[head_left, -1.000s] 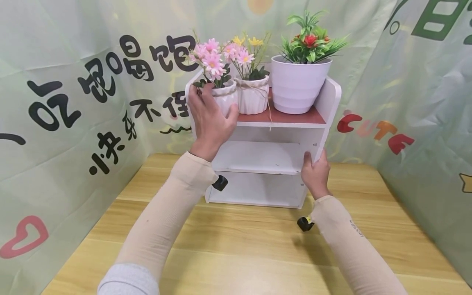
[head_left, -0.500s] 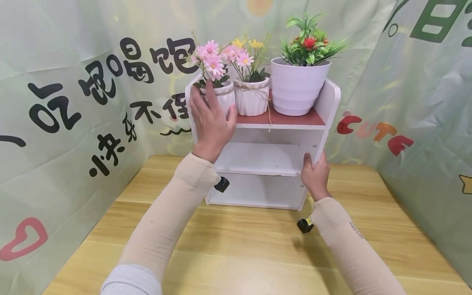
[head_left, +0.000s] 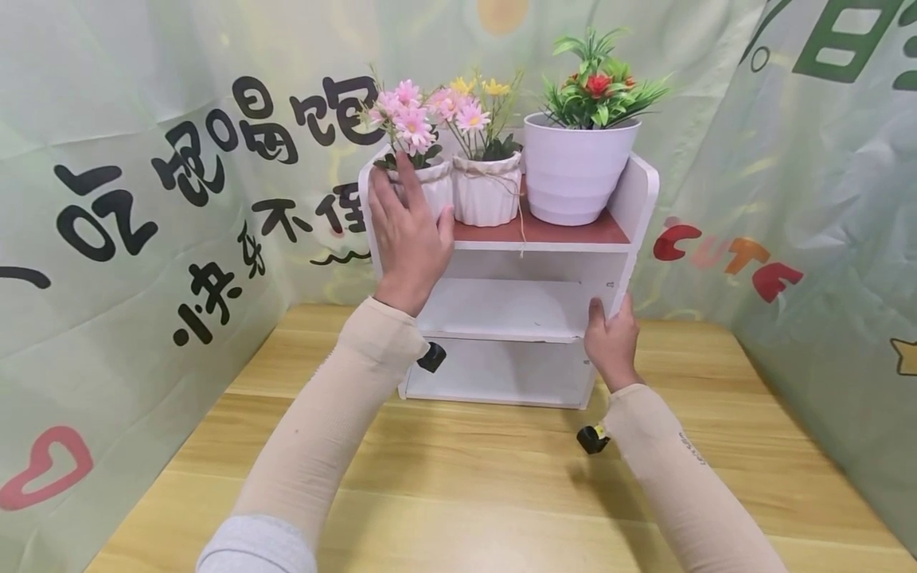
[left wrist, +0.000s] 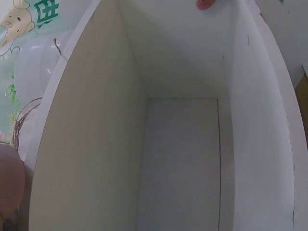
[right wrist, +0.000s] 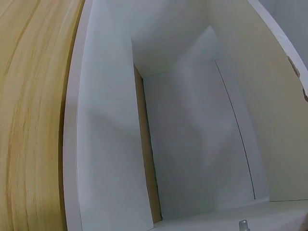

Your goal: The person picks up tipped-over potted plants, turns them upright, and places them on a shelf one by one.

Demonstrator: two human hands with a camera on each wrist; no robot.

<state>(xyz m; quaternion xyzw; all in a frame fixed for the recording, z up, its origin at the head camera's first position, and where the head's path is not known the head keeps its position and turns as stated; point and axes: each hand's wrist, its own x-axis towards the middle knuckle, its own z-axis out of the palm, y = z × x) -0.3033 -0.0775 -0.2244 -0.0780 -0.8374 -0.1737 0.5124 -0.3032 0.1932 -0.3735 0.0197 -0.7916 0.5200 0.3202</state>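
My left hand (head_left: 408, 239) lies flat with straight fingers against the pink-flower pot (head_left: 430, 185) at the left end of the white shelf's (head_left: 637, 199) top tier. My right hand (head_left: 611, 341) grasps the shelf's right side panel, low down, on the wooden table (head_left: 501, 477).

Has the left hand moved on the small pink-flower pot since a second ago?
Yes. The left hand was wrapped around the pink-flower pot; now its fingers are straight, and its thumb has drawn left, toward the shelf's left wall.
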